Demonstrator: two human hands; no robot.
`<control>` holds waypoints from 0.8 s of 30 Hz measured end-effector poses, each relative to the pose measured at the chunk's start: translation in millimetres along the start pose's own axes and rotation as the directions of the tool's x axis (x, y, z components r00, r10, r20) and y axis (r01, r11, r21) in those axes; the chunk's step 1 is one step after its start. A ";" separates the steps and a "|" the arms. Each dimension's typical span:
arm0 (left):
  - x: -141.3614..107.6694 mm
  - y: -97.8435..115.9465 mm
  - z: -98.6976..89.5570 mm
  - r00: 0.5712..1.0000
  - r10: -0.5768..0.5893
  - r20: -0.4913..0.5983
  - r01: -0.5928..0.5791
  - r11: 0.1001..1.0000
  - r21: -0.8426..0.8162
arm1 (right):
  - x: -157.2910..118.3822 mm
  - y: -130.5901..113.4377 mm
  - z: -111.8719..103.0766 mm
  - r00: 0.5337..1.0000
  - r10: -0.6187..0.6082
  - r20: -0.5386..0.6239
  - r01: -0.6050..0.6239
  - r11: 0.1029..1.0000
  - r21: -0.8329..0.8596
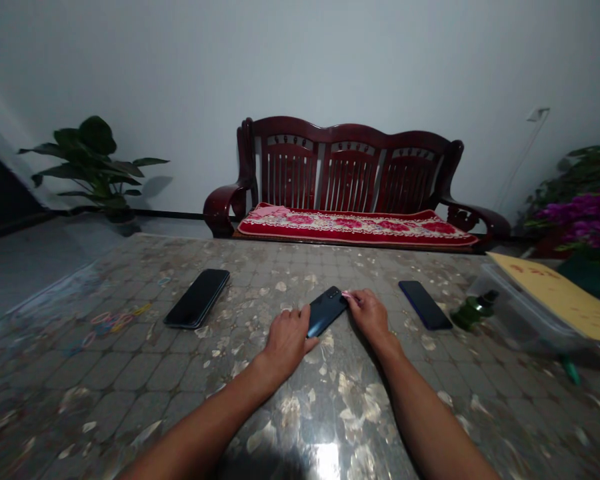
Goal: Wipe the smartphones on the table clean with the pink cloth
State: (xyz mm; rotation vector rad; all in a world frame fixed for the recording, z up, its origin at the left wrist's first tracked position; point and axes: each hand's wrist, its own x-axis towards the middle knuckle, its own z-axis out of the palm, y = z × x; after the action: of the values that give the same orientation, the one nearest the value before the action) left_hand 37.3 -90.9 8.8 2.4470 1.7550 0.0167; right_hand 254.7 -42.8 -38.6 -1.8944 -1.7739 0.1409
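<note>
Bands in several colours (114, 323) lie loose at the left of the counter (143, 381), and near them rests a black phone (197, 299), well apart from both hands. At the middle, the person's left hand (286, 338) grasps a dark blue phone (325, 315) that lies back up, fingers and thumb holding its left end. The person's right hand (373, 315) pinches a small pink item (349, 295) at that phone's camera end; it is too small to tell what it is or whether it is fixed there. Work on this phone looks under way rather than finished, and how much remains does not show. Farther right, another phone (425, 305) lies untouched, near a green bottle (473, 312) and a clear plastic box (513, 319), so handling appears confined to the middle one.
</note>
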 end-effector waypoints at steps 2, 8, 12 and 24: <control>-3.4 8.5 3.8 1.000 -0.002 -0.008 0.003 0.999 0.051 | 2.3 0.0 3.5 1.000 -0.013 -0.009 0.013 0.999 0.029; -7.8 18.3 22.8 0.994 0.067 -0.090 -0.063 0.997 0.042 | 8.3 -3.2 11.8 0.997 -0.072 0.021 0.070 0.993 0.090; -10.7 21.4 21.0 0.994 0.112 -0.012 -0.112 0.993 0.037 | 12.2 -5.7 15.7 0.988 -0.142 0.055 0.133 0.981 0.142; -4.0 6.9 23.3 0.962 0.260 -0.088 -0.263 0.964 -0.034 | 14.5 -1.8 11.5 0.962 -0.251 0.107 0.239 0.964 0.113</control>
State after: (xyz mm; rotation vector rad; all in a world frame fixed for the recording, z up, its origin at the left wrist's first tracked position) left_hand 44.5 -99.2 -13.3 2.6603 1.4280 0.1844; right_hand 250.0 -25.5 -43.6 -1.6102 -2.0273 0.2522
